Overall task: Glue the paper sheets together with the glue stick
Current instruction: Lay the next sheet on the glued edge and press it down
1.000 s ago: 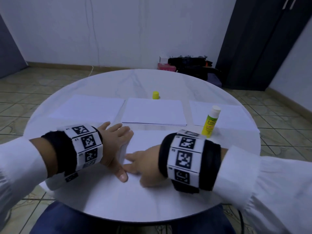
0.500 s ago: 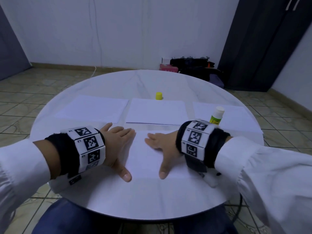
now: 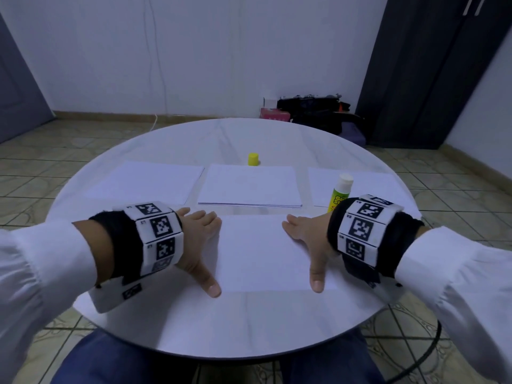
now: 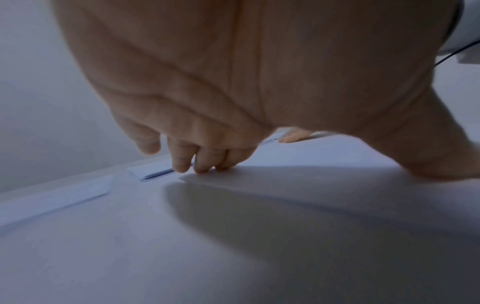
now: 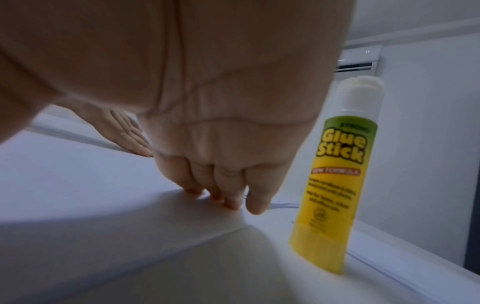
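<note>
Hands flat on the near paper sheet [image 3: 263, 250]: my left hand [image 3: 198, 242] presses its left edge, my right hand [image 3: 309, 239] its right edge, fingers straight, thumbs spread, gripping nothing. Glue stick [image 3: 340, 194] stands upright, uncapped, just beside my right wrist. Yellow cap [image 3: 253, 159] sits farther back on the counter [image 3: 249, 328], behind the middle stack of sheets [image 3: 249, 187].

Glue stick [image 3: 340, 193] base hidden — right wrist band [image 3: 363, 228] covers it.
</note>
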The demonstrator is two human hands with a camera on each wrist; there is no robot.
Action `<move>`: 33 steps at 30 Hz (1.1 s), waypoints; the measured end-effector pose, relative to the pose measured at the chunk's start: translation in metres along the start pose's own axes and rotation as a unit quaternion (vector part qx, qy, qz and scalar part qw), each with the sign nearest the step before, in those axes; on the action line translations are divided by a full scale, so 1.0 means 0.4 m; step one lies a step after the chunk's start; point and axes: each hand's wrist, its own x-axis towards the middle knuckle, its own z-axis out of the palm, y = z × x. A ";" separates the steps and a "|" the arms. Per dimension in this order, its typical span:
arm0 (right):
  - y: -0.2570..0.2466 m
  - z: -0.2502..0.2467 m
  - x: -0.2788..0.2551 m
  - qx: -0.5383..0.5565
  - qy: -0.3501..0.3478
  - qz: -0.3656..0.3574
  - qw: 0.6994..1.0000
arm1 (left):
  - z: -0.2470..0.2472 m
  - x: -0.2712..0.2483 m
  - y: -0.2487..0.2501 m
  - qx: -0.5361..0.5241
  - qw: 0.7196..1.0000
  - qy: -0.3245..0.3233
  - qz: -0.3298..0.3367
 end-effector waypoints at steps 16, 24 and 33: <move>0.006 0.015 0.008 -0.016 0.038 -0.007 0.999 | -0.086 0.077 0.206 -0.028 0.999 0.039 -0.003; 0.012 0.009 0.006 0.012 0.008 -0.006 1.000 | 0.007 0.004 0.008 -0.012 0.999 -0.015 -0.038; -0.125 -0.009 -0.029 -0.036 -0.002 -0.108 0.994 | 0.031 0.003 -0.036 -0.024 0.999 -0.014 -0.017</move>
